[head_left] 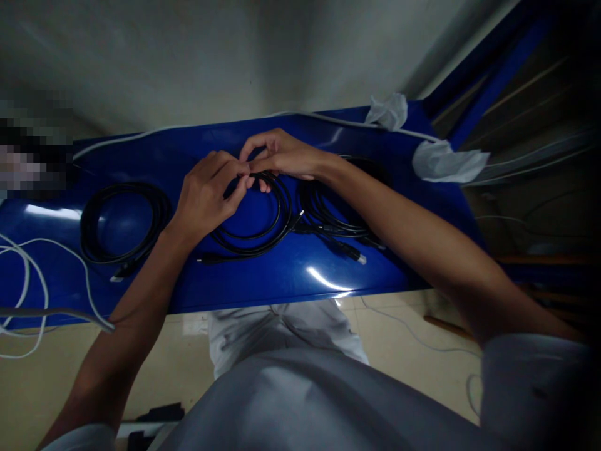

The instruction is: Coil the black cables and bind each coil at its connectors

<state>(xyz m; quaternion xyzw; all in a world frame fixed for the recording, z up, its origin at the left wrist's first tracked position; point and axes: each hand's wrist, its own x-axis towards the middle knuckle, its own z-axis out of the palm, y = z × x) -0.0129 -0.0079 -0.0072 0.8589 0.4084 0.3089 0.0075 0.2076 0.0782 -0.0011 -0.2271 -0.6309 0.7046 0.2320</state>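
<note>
A coiled black cable (253,255) lies on the blue table, its two plug ends sticking out at the front. At the far side of this coil my left hand (209,191) is closed, thumb and fingers pinched at the cable. My right hand (277,156) meets it there, fingers bent and pinching at the same spot. What exactly sits between the fingertips is hidden. Left of my left hand rests another black cable coil (87,228) with a plug at its front. More coiled black cable (323,216) lies to the right, partly under my right forearm, with a USB-type plug (354,255) pointing forward.
The blue table (282,288) stands against a grey wall. White cables (44,282) loop over its left edge. A white cord (323,117) runs along the back to crumpled white wrappings (441,161) at the right. Blue frame bars (493,75) rise at the right.
</note>
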